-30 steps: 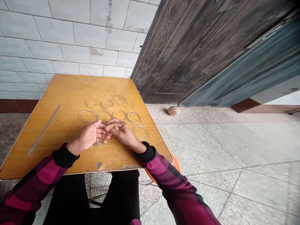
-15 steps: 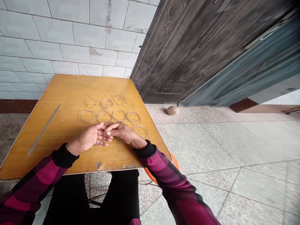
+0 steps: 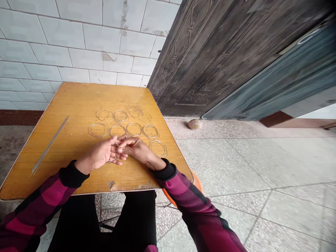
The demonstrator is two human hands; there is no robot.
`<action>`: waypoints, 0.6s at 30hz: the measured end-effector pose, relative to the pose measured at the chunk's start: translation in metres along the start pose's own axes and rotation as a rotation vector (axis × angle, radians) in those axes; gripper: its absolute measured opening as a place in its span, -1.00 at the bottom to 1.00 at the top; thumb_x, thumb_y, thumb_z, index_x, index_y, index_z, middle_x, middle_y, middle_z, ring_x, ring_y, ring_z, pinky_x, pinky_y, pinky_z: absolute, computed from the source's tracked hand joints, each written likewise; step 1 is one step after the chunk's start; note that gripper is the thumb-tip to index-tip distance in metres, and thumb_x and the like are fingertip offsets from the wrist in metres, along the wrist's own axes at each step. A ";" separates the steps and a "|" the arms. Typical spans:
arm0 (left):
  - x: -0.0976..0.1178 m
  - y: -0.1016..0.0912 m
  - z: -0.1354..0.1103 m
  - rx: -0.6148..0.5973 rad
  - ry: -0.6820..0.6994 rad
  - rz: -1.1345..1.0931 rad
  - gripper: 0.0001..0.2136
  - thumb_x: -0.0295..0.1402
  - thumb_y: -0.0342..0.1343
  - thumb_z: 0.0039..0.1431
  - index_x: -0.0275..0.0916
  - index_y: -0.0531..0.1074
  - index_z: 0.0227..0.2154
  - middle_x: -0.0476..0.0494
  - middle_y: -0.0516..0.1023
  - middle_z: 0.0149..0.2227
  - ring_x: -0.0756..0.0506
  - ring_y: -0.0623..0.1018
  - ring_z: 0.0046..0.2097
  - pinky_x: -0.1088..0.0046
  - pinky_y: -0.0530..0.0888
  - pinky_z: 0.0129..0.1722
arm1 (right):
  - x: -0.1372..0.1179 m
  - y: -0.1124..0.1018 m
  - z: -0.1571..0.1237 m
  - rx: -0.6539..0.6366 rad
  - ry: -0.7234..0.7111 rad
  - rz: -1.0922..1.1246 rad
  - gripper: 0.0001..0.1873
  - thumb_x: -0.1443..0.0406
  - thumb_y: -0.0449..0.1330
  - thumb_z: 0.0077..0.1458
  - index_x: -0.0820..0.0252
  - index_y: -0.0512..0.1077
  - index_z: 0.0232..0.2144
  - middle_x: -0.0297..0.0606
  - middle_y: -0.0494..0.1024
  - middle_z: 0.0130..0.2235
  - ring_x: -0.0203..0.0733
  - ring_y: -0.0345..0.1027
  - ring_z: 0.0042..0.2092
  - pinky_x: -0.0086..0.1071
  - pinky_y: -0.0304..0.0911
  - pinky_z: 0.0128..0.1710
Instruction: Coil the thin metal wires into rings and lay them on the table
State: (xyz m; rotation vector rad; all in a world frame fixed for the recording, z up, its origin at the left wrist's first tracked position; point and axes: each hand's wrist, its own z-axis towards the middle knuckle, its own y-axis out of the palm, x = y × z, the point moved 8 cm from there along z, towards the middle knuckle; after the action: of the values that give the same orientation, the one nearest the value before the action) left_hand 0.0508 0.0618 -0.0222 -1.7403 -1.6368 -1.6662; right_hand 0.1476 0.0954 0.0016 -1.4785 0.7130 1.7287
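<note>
A thin wire ring (image 3: 113,153) sits caught in the curled fingers of the left hand (image 3: 99,153), the right hand (image 3: 134,147) pressing close against them, above the yellow wooden surface (image 3: 78,101), near rows of wire rings (image 3: 123,126) and straight wires (image 3: 49,145).

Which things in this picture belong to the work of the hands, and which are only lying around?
Belonging to the work:
left hand
right hand
wire ring at the left fingers
wire rings in rows on the wooden table
probably the straight wires

Only lying around:
small round object on the floor
orange seat
</note>
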 end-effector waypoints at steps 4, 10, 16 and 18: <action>-0.001 -0.002 0.000 0.009 0.003 0.022 -0.49 0.13 0.10 0.14 -0.30 0.43 -0.22 -0.27 0.60 -0.34 -0.19 0.62 -0.27 0.25 0.52 -0.30 | 0.001 0.002 -0.001 0.012 0.031 0.004 -0.79 0.15 0.43 -0.04 0.14 0.58 -0.51 -0.32 0.48 -0.25 -0.30 0.40 -0.23 -0.30 0.34 -0.14; -0.001 -0.004 0.000 0.034 0.009 0.044 -0.47 0.15 0.15 0.09 -0.31 0.43 -0.24 -0.23 0.59 -0.38 -0.18 0.61 -0.29 0.30 0.51 -0.34 | 0.002 0.002 -0.001 0.031 0.031 0.018 -0.81 0.17 0.44 -0.05 0.13 0.58 -0.52 -0.33 0.48 -0.27 -0.31 0.38 -0.24 -0.31 0.30 -0.14; 0.001 -0.003 -0.001 0.041 0.003 0.018 -0.51 0.10 0.15 0.12 -0.32 0.43 -0.24 -0.23 0.58 -0.38 -0.16 0.60 -0.30 0.31 0.51 -0.33 | 0.005 0.002 0.000 0.048 0.049 0.118 -0.82 0.19 0.47 -0.10 0.13 0.59 -0.53 -0.38 0.47 -0.31 -0.34 0.36 -0.26 -0.36 0.26 -0.16; 0.003 -0.001 -0.001 0.011 -0.005 0.001 -0.46 0.15 0.10 0.13 -0.33 0.44 -0.21 -0.28 0.59 -0.32 -0.19 0.61 -0.26 0.24 0.52 -0.26 | 0.007 0.001 0.000 0.052 0.079 0.166 -0.82 0.19 0.48 -0.11 0.13 0.59 -0.54 -0.38 0.49 -0.31 -0.35 0.36 -0.26 -0.37 0.26 -0.15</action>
State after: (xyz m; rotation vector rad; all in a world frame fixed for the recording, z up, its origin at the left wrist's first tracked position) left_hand 0.0490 0.0626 -0.0200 -1.7409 -1.6441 -1.6503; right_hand 0.1465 0.0965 -0.0056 -1.4941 0.9385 1.7673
